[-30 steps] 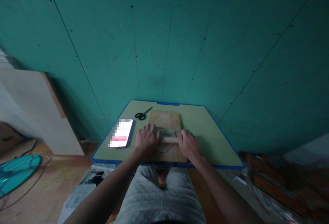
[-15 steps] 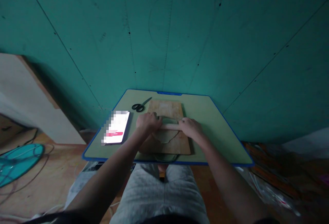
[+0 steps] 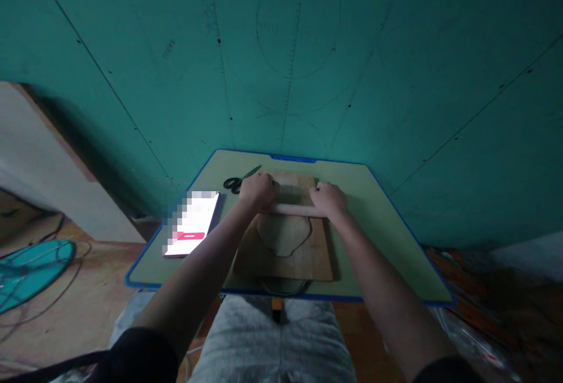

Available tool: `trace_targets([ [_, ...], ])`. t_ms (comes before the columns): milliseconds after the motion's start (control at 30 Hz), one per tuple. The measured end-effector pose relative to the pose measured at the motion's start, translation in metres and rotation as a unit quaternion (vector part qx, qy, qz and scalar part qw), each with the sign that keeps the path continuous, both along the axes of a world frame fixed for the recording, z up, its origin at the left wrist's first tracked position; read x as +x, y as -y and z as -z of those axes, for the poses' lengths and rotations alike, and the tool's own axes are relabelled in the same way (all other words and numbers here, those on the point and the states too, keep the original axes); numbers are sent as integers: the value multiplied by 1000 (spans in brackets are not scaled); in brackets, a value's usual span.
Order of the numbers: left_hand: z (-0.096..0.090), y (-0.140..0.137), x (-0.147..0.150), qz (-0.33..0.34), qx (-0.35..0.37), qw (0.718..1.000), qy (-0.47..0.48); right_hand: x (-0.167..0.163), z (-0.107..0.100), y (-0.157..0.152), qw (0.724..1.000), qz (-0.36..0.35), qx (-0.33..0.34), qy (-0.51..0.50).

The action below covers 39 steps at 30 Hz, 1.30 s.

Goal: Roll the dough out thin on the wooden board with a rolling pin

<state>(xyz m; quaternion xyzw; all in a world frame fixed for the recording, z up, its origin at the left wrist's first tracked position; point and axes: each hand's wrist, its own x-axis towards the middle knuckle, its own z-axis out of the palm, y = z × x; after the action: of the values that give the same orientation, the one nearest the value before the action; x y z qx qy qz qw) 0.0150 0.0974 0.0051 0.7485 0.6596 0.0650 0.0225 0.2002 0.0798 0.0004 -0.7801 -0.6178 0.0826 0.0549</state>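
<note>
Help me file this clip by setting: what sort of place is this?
Possibly an unfinished or makeshift room: the green wall shows bare seams and drawn lines, a pale panel stands at its left, and the floor looks patchy.

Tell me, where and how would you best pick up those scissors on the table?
Probably by the black handle loops of the scissors, from above and the left. The loops face left, while the blades point away toward the green wall. The scissors lie flat on the table, and the left hand sits close on their right, so that side looks blocked.
</note>
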Motion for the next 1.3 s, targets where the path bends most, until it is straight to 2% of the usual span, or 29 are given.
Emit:
trace_targets([
  [200, 1, 1, 0, 2, -8, 1000, 3, -1, -1, 3, 999, -34, -29, 6],
  [333, 2, 16, -3, -27, -12, 1000, 8, -1, 2, 20, 998, -59, -32, 18],
  [433, 3, 33, -6, -14, 23, 1000, 5, -2, 6, 39, 995, -91, -27, 21],
  [667, 13, 83, -13, 18, 144, 989, -6, -10, 8, 88, 991, -111, 47, 56],
  [767, 19, 101, -16, 42, 156, 987, -8, -11, 9, 105, 985, -127, 88, 72],
  [967, 29, 130, -15, 63, 167, 984, -14, -17, 21, 134, 978, -156, 117, 80],
  [1100, 27, 130, -13, 62, 157, 985, -26, -24, 23, 137, 974, -178, 120, 79],
  [1300, 19, 100, -7, 85, 145, 986, -24, -18, 8, 109, 969, -228, 82, 44],
])
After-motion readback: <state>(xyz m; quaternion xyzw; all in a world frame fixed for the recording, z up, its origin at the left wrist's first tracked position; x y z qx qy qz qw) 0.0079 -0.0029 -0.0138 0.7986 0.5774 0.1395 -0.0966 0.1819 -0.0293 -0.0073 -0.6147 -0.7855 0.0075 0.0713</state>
